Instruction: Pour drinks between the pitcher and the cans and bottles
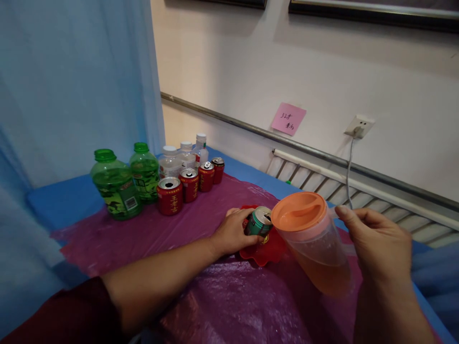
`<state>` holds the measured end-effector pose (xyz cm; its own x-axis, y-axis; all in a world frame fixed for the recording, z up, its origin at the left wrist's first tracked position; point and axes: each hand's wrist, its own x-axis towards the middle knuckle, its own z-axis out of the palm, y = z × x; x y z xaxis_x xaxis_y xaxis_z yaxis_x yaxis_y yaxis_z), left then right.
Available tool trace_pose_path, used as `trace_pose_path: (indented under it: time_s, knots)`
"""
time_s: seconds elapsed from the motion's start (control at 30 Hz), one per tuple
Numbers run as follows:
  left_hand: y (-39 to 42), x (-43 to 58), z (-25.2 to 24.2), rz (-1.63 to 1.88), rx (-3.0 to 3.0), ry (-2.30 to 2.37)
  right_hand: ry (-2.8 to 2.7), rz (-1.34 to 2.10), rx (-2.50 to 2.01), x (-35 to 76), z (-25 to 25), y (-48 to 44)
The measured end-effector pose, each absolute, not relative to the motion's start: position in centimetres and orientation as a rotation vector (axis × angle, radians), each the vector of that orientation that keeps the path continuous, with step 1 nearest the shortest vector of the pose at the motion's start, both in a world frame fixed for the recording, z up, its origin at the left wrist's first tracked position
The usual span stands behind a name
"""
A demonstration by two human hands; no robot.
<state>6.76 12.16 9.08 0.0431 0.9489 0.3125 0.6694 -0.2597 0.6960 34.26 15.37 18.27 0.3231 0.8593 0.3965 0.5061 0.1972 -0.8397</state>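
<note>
My left hand (236,232) is wrapped round a green drink can (260,222), which leans a little over a red tray with a wavy rim (258,259). By its handle, my right hand (380,243) grips a clear plastic pitcher (319,258) with an orange lid (299,210). The pitcher tilts left, so its lid edge meets or nearly meets the can's top opening. Brownish liquid lies in the lower part of the pitcher. I cannot make out a stream between pitcher and can.
Several red cans (169,197) stand in a row at the back left, with clear white-capped bottles (170,162) and two green bottles (114,186) behind and beside them. Purple plastic sheeting (229,296) covers the blue table (46,200). A radiator (311,179) and a plugged-in cord (347,172) are along the wall.
</note>
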Motion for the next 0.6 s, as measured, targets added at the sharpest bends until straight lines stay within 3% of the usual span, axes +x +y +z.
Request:
trace_pose_path:
  time_s: [0.6]
  knots:
    - [12.17,6.76,9.00,1.050,1.946,1.666,-1.338,0.356,-1.456,34.31,18.29,15.43]
